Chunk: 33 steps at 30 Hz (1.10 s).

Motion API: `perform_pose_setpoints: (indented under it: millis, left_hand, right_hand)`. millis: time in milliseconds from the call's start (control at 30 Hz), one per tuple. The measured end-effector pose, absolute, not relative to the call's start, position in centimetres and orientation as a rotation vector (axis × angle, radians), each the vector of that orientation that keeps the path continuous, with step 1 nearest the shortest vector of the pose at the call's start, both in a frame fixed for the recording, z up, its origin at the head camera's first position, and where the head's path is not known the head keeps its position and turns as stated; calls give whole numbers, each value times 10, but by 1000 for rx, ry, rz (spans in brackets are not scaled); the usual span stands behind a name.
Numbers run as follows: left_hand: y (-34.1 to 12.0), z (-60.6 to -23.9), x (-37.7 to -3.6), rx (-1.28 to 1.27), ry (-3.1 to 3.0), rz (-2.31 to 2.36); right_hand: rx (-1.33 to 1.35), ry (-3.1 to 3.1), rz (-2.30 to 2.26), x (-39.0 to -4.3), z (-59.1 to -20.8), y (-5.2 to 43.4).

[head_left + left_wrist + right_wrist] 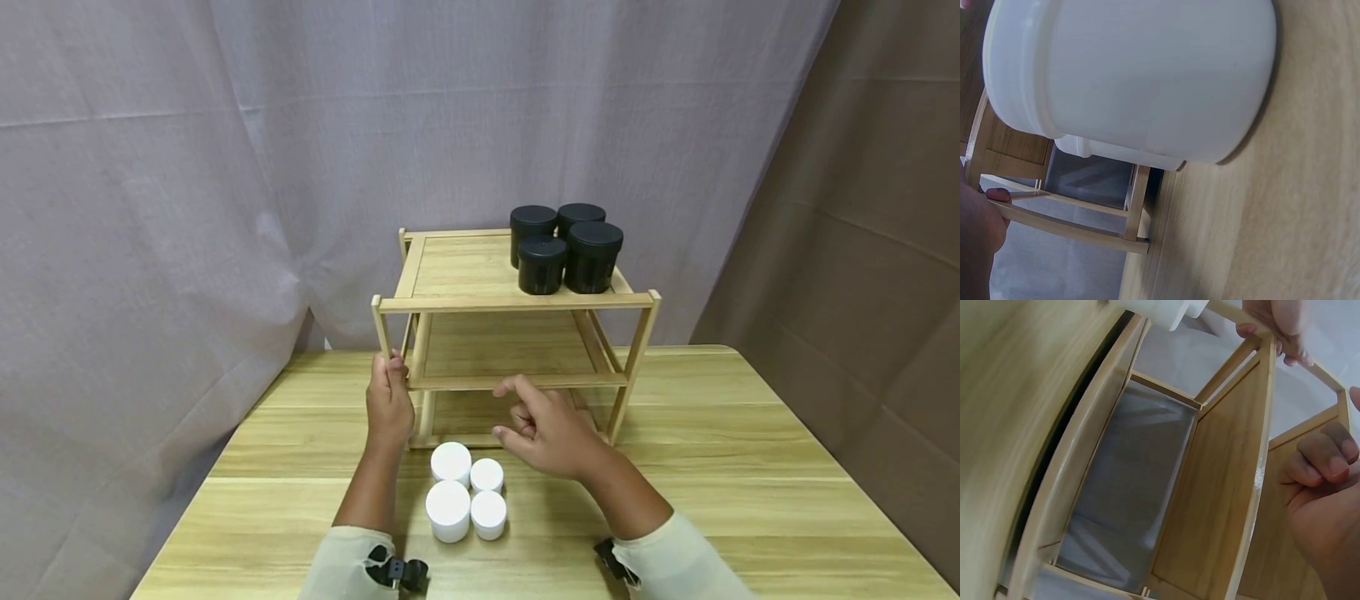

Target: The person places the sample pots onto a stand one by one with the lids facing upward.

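Wooden rack (517, 382): I note left hand (389, 406) gripping its post (382, 327); right hand (551, 429) in front, thumb and forefinger apart. White jars (448, 510) between the wrists.

Head: we look forward and down across the table (285, 467), well back, whole shelf (457, 262) in frame. Left wrist: we sit low, rolled sideways, 1 white jar (1154, 69) very near, shelf behind it. Right wrist: we're rolled too, close to the shelf, facing into its tiers (1216, 462). All 3 share the shelf and the left hand (388, 404) at its post (382, 329).
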<state>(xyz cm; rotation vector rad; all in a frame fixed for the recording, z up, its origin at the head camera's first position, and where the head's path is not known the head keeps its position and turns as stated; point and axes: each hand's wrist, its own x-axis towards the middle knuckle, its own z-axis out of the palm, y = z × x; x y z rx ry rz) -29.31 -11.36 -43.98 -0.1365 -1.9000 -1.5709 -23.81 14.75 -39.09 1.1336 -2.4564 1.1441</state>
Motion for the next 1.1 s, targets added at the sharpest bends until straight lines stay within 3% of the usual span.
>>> perform_pose_setpoints:
  millis: [633, 1100]
  left_hand:
    - [-114, -440, -292, -127, -1920, -1582]
    - [-114, -438, -291, -127, -1904, -1632]
  right_hand:
    - [1054, -2565, 1139, -238, -390, 164]
    - [1182, -2738, 1012, -244, -412, 147]
